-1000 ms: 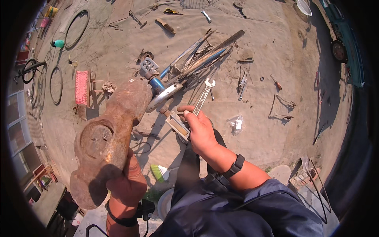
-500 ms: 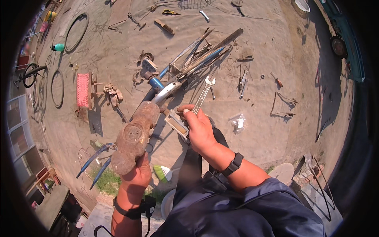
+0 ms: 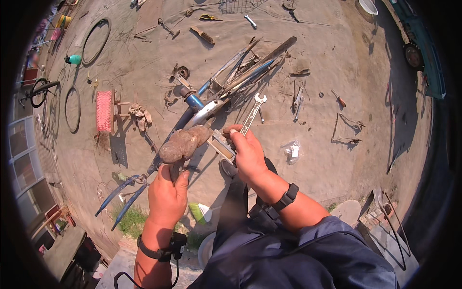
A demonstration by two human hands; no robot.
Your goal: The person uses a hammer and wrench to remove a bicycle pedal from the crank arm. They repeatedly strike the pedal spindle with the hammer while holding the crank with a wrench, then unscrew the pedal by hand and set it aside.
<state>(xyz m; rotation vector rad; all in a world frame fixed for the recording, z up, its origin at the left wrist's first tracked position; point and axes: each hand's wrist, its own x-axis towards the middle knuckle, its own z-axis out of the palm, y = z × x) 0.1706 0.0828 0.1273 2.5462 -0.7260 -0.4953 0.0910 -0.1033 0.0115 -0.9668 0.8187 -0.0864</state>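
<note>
both hands full over the bike frame

left hand (image 3: 167,192) grips a rusty hammer (image 3: 184,143) by its handle, head up beside the pedal (image 3: 222,145) — right hand (image 3: 248,153) is closed on that pedal and a silver wrench (image 3: 252,114). below lies a blue bicycle frame (image 3: 192,115) on sandy ground (image 3: 317,62) — a red brush (image 3: 103,111) well to the left.

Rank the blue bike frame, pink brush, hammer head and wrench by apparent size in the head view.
1. Blue bike frame
2. Hammer head, though nearness to the camera inflates it
3. Pink brush
4. Wrench
</note>
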